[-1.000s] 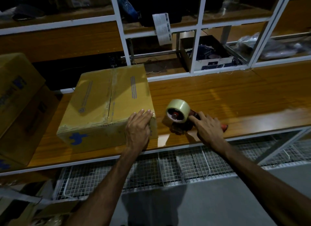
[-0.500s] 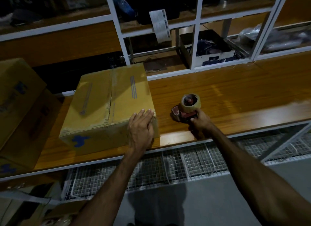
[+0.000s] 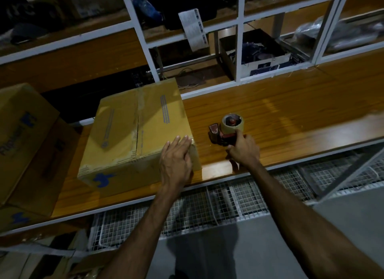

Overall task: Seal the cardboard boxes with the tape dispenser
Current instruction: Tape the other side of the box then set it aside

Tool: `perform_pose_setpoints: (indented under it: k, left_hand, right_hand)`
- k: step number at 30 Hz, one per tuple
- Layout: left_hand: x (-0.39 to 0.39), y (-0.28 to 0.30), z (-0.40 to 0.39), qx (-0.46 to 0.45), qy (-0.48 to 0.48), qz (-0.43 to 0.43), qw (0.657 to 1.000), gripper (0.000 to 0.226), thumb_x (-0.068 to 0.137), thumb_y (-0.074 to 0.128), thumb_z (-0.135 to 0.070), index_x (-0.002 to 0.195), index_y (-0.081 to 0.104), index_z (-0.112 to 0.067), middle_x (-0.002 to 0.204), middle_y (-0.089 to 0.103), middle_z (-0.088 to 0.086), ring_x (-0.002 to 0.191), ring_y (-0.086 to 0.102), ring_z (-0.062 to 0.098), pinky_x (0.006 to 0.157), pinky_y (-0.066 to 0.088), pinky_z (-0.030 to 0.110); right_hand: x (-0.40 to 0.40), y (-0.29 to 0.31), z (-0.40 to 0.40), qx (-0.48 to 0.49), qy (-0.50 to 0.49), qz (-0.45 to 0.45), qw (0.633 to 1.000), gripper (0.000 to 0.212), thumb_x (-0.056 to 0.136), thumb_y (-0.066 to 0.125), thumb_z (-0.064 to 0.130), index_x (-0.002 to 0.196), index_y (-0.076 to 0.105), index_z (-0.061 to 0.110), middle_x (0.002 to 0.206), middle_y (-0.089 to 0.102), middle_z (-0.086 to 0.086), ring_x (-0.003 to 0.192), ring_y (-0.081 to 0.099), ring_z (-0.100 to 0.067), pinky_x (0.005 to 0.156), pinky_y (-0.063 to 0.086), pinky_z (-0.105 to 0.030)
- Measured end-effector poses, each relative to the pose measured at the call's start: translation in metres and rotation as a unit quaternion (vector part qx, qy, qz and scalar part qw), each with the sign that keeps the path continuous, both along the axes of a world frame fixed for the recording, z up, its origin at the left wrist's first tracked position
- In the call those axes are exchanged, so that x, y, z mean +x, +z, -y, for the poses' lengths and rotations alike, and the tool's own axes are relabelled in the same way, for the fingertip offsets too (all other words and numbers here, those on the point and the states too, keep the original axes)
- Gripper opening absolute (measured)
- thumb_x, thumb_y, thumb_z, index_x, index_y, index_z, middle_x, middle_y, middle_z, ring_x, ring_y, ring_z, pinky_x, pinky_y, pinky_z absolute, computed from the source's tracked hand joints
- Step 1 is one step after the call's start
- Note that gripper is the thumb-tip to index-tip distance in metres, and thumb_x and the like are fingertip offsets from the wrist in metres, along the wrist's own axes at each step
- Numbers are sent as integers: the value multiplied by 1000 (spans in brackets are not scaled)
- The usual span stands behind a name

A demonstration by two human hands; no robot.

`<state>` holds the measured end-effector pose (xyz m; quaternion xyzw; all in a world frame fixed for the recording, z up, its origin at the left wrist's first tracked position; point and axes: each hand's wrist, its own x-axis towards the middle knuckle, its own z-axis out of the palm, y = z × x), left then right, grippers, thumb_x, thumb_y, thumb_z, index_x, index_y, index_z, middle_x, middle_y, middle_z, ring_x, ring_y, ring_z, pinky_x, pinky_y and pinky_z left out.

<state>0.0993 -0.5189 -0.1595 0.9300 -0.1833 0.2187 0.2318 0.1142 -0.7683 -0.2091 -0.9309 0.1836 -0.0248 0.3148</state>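
— Since the seam is what needs covering, where is the tape dispenser (image 3: 227, 131) sitting, and how is it being held?

— It is standing right of centre in the frame, on the wooden shelf (image 3: 291, 116), just beside the cardboard box (image 3: 137, 133) but apart from it. The right hand (image 3: 243, 150) is wrapping its fingers round the handle, clamped on it, with the tape roll riding on top and the red cutter end facing left, toward the box.

— So its long axis?

— It is running roughly left to right across the picture, handle at the right, blade end at the left. I judge that the hold is readying it to be carried over onto the box top.

— And the other hand?

— The left hand (image 3: 176, 160) is lying flat with straight fingers on the box's near right corner, pressing rather than gripping, probably steadying the box and keeping the flaps down.

— Which way is the box lying?

— Its long axis is running from lower centre toward the upper middle, and the flap seam is following that line, with some tape already showing along it. More boxes (image 3: 27, 137) are stacking up at the left edge.
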Motion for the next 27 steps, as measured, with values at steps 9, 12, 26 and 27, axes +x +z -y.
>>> perform_pose_setpoints:
  k: [9, 12, 26, 27]
  left_hand:
    - [-1, 9, -4, 8, -21, -23, 999, 50, 94, 63, -1, 142, 63, -19, 147, 61, 0, 142, 51, 21, 123, 30, 40]
    - [0, 13, -6, 4, -24, -29, 999, 47, 96, 63, -2, 140, 65, -18, 145, 62, 2, 140, 53, 23, 118, 26, 36]
    - [3, 14, -10, -8, -32, -50, 998, 52, 91, 63, 1, 139, 66, -19, 143, 64, 1, 139, 54, 21, 116, 31, 34]
    - [3, 14, -11, -7, -33, -49, 998, 52, 90, 64, 1, 139, 67, -19, 142, 64, 1, 139, 54, 21, 115, 30, 33]
  right_hand:
    - [-54, -8, -119, 186, 84, 243, 948, 53, 113, 37, 32, 163, 38, 14, 167, 41, -4, 154, 38, -18, 125, 34, -41]
    - [-47, -20, -134, 185, 127, 200, 954, 57, 113, 33, 33, 167, 28, 15, 172, 31, -2, 159, 28, -17, 127, 31, -44]
    - [-62, -28, -163, 43, 125, 205, 970, 82, 105, 42, 27, 168, -6, 7, 177, 5, -14, 163, 14, -27, 125, 28, -53]
    - [-64, -29, -165, 21, 128, 198, 972, 85, 100, 39, 30, 167, -9, 6, 177, 2, -16, 163, 14, -29, 123, 33, -52]
